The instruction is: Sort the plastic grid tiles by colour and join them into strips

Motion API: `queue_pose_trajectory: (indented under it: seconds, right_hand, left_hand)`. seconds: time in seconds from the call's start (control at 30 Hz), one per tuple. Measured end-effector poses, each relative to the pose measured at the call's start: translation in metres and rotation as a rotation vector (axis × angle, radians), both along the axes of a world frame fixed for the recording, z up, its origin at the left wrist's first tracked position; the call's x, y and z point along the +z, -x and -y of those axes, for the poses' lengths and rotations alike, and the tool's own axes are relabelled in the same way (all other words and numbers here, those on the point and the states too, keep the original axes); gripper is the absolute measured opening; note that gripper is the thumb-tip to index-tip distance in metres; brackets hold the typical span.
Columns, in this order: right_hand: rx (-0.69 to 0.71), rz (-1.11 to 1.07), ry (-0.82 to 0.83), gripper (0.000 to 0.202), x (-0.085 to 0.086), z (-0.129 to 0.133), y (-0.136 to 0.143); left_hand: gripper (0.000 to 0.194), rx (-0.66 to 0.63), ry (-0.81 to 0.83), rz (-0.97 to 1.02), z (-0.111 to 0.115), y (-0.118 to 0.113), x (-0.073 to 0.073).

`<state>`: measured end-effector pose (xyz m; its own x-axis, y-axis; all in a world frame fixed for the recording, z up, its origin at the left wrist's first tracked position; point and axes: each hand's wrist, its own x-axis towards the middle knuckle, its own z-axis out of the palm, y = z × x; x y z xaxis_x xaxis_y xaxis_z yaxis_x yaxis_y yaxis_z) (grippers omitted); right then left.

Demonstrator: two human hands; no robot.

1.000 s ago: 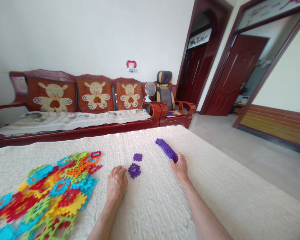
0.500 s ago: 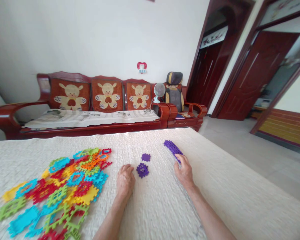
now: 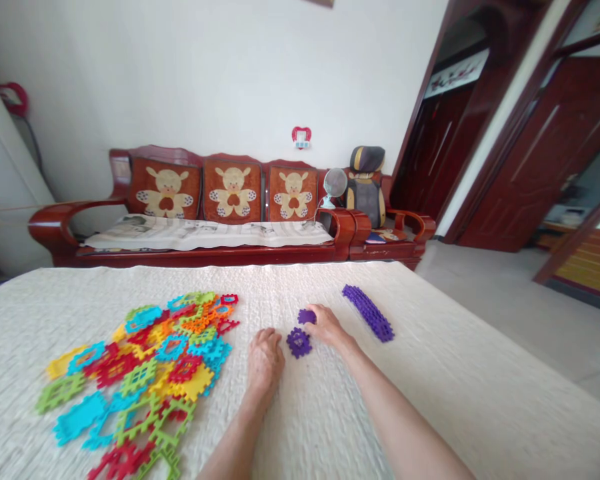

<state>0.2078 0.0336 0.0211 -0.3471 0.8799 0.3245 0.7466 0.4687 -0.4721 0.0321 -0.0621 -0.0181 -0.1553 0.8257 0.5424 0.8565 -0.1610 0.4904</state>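
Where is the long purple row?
In the head view, the long purple row lies right of centre on the whitish cover, to the right of the right hand.

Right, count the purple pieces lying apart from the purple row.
2 visible: a squarish piece at the right hand, and a round toothed piece just nearer the camera. More may be hidden underneath.
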Motion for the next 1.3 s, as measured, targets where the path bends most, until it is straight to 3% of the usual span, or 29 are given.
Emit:
queue_pose_trajectory:
  seconds: [0.37, 0.57, 0.63, 0.77, 0.9, 1.03, 1.13, 1.3]
  right_hand:
    - [0.123, -0.096, 0.195, 0.059, 0.013, 0.055, -0.083]
    - [-0.215, 0.077, 0.149, 0.067, 0.011, 0.076, -0.059]
    - [-0.309, 0.132, 0.084, 0.061, 0.008, 0.079, -0.047]
    - [-0.318, 0.104, 0.012, 0.045, 0.002, 0.076, -0.042]
    - [-0.320, -0.085, -0.161, 0.049, 0.003, 0.067, -0.071]
    - [-0.520, -0.232, -0.367, 0.053, 0.001, 0.059, -0.116]
    - [-0.607, -0.279, -0.388, 0.054, -0.009, 0.056, -0.140]
    - [-0.580, -0.272, -0.357, 0.052, -0.023, 0.053, -0.149]
  left_hand:
    - [0.032, -0.002, -0.001, -0.014, 0.000, -0.001, 0.001]
    - [0.031, -0.004, -0.014, -0.035, 0.000, 0.000, 0.002]
    - [0.032, 0.000, -0.020, -0.040, -0.001, 0.000, 0.001]
    - [0.031, -0.005, -0.033, -0.050, -0.002, 0.001, -0.001]
    - [0.031, 0.001, -0.051, -0.056, -0.003, 0.002, -0.003]
    - [0.030, -0.007, -0.061, -0.074, -0.005, 0.003, -0.005]
    - [0.030, -0.009, -0.066, -0.075, -0.005, 0.004, -0.006]
    - [0.030, -0.007, -0.070, -0.079, -0.005, 0.005, -0.007]
